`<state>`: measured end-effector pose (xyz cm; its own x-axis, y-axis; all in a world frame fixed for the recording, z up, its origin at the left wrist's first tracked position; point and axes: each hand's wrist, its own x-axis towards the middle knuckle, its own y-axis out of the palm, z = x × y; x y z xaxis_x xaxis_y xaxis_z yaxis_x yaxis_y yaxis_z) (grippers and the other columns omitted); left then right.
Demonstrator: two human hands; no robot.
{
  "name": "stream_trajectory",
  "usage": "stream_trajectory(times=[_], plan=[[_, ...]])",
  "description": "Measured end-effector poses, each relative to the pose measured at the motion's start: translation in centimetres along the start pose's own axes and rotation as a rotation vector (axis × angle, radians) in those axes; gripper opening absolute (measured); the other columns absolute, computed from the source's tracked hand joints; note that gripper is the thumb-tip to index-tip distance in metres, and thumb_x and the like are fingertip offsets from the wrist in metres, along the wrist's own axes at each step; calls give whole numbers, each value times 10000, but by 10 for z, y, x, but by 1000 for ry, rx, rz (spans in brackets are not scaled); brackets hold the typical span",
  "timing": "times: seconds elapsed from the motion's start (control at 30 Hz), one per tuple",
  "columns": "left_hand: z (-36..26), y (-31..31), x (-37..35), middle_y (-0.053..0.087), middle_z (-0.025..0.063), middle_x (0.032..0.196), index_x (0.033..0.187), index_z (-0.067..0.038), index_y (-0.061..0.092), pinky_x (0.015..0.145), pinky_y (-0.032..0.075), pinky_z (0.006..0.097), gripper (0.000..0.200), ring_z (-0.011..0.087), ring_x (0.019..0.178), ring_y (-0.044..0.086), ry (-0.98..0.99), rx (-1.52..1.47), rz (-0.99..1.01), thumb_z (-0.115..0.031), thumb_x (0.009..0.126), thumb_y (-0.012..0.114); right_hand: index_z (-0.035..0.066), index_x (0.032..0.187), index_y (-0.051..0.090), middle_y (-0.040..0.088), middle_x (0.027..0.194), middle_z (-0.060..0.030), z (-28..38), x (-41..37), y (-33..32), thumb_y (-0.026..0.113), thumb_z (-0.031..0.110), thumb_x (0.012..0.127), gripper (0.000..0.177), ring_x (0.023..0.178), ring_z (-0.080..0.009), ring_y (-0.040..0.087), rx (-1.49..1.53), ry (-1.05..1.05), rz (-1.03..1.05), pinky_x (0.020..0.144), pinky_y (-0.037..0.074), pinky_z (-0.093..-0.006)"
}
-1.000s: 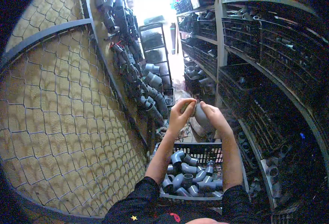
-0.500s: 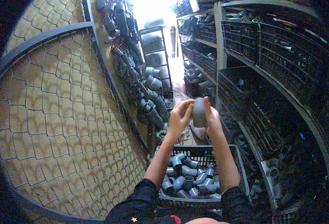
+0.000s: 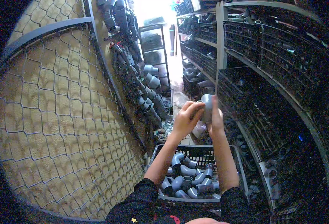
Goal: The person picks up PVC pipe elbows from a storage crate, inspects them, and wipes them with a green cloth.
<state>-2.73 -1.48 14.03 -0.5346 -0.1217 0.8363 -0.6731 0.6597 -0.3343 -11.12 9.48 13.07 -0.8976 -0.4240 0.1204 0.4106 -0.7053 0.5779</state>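
I hold 1 grey fitting (image 3: 207, 101) up above the crate (image 3: 190, 199) of elbows (image 3: 177, 183); my left hand (image 3: 186, 118) pinches its edge, my right hand (image 3: 217, 118) presses its side. Mesh (image 3: 54, 90) lines my left, loaded shelves (image 3: 220, 41) my right, glare (image 3: 155, 10) beyond.
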Motion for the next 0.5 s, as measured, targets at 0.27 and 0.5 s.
stream_trajectory(times=[0.27,0.5], plan=[[2,-9,2,665,128,979,1076,-49,690,800,534,372,185,287,879,665,-69,73,-201,-76,893,684,134,1093,672,655,900,13,15,-17,4,596,610,908,517,718,-105,605,-273,324,182,649,482,-273],[-11,6,-8,658,119,953,1071,-60,696,793,526,367,183,270,890,662,-35,-125,132,-65,889,689,156,1094,663,679,889,-10,20,-4,-9,580,572,930,456,745,-140,665,36,290,137,647,552,-307]])
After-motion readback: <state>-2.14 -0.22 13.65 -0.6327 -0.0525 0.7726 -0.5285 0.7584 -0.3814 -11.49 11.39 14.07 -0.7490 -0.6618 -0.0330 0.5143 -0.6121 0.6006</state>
